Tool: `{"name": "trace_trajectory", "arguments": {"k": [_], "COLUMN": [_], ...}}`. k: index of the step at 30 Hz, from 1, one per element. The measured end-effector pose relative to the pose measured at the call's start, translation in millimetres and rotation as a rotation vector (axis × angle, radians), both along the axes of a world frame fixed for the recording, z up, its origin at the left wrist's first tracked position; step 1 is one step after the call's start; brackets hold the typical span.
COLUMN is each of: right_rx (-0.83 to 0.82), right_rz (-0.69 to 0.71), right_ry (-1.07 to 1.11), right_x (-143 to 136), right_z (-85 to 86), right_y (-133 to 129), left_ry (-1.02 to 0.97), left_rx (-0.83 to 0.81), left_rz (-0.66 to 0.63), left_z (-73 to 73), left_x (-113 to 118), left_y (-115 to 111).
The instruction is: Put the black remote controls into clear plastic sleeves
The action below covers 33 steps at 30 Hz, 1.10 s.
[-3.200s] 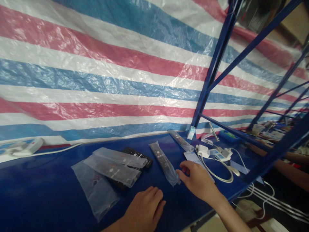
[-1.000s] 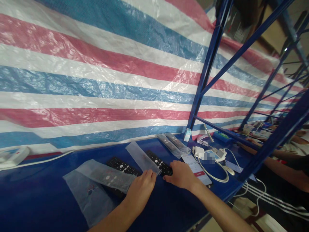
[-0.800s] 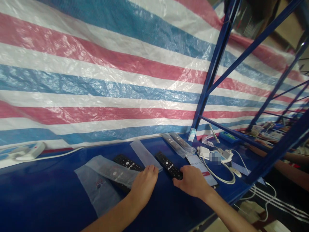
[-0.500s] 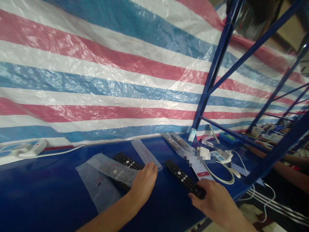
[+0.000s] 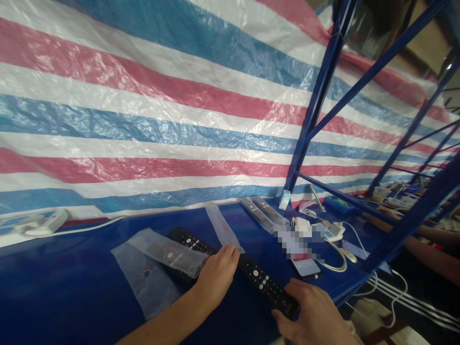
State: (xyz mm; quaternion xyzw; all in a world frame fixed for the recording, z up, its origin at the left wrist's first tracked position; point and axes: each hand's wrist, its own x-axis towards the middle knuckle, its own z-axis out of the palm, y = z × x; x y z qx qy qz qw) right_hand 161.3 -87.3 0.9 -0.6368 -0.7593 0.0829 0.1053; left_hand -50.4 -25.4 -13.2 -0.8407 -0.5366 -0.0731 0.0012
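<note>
My left hand (image 5: 220, 269) is closed on the near end of a clear plastic sleeve (image 5: 221, 227), which lies stretched away across the blue table. In my right hand (image 5: 311, 306) is the near end of a black remote control (image 5: 261, 281). Its far tip meets the sleeve's mouth beside my left fingers; whether it is inside I cannot tell. Left of my left hand lies another black remote (image 5: 190, 239), partly covered by a bagged remote (image 5: 168, 254). Under that bag is a further plastic sleeve (image 5: 145, 278).
Two bagged remotes (image 5: 264, 211) lie farther back. To the right are a phone (image 5: 305, 268), a white charger with cable (image 5: 301, 226) and a blue metal frame (image 5: 309, 129). A power strip (image 5: 46, 221) is at the left. Another person's arm (image 5: 427, 249) shows at far right.
My right hand has brought the remote leftward, its tip now at the sleeve by my left fingers. My left hand has shifted slightly right with the sleeve.
</note>
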Motion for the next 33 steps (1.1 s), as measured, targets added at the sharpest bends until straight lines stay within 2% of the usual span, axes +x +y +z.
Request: {"name": "trace_trajectory", "arguments": {"k": [6,16,20,25,28,31,33], "right_rx": [0.009,0.008,0.055,0.086,0.089,0.032,0.005], "right_rz": [0.008,0.005,-0.018,-0.065,-0.009,0.113,0.118], "right_ry": [-0.003,0.023,0.03,0.058,0.093,0.173,0.207], "right_x": [5,-2,-14,-42,-47,-34,-22], "right_z": [-4.3,-11.5,-16.5,-18.1,-13.6,-9.0,-8.8], "right_y": [0,-2,3,20,28,27,24], "left_ry": [0.059,0.055,0.043,-0.04,-0.07,-0.095,-0.127], "left_rx": [-0.049,-0.094,-0.103,-0.118,-0.14,-0.133,-0.117], "left_rz": [0.053,-0.03,-0.11,-0.183,-0.155,-0.118,-0.12], "left_z": [3.0,3.5,3.0,1.2,1.6,0.8,-0.6], "left_x": [-2,2,6,10,10,9,8], "left_y": [2,-2,-7,-15,-16,-13,-11]}}
